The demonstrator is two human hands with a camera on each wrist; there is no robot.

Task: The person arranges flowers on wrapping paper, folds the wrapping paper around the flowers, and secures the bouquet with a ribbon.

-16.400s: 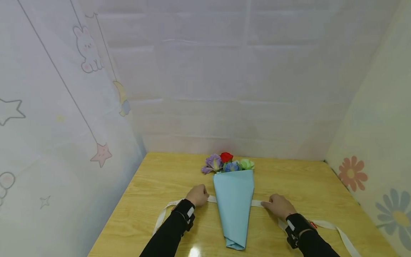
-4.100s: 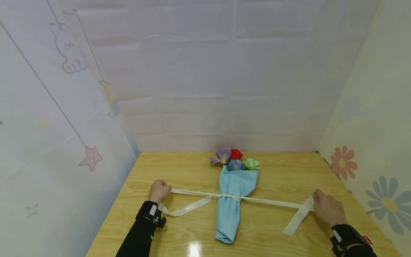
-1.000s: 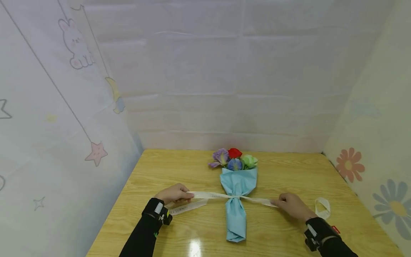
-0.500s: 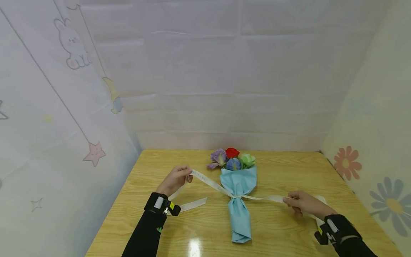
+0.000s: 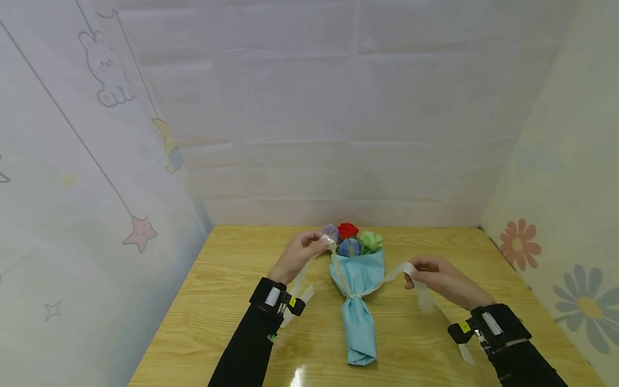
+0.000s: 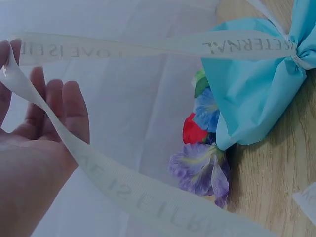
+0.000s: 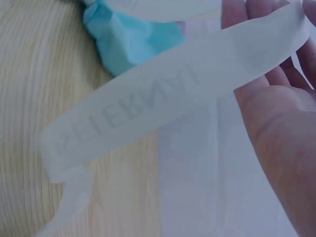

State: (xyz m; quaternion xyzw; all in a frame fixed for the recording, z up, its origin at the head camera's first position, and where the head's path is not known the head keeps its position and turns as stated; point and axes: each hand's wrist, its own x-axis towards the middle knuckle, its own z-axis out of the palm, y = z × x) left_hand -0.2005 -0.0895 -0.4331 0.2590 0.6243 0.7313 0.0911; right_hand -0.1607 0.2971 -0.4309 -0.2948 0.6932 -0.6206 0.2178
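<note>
A bouquet in light blue wrapping (image 5: 360,328) lies on the table, its waist gathered by a tied cream ribbon (image 6: 113,182) with printed lettering. From the wrap's wide end show a red rose (image 5: 347,230), a green flower (image 5: 371,241), a blue flower (image 5: 350,248) and a purple flower (image 6: 200,170). My left hand (image 5: 301,255) pinches one ribbon strand, raised beside the blooms and partly covering the purple one in the head view. My right hand (image 5: 444,279) pinches the other strand, off to the bouquet's right. Both strands hang slack, their tails trailing below the hands.
The wooden table (image 5: 242,301) reaches back to a pale hanging sheet (image 5: 290,134). Printed cloths stand along the left and right sides. A loose ribbon end (image 6: 307,201) lies on the wood by the bouquet's left.
Earlier the ribbon ran under a smooth wrap, then was pulled tight around it. In the last second both hands have risen; the left has moved right towards the blooms, and the strands have slackened.
</note>
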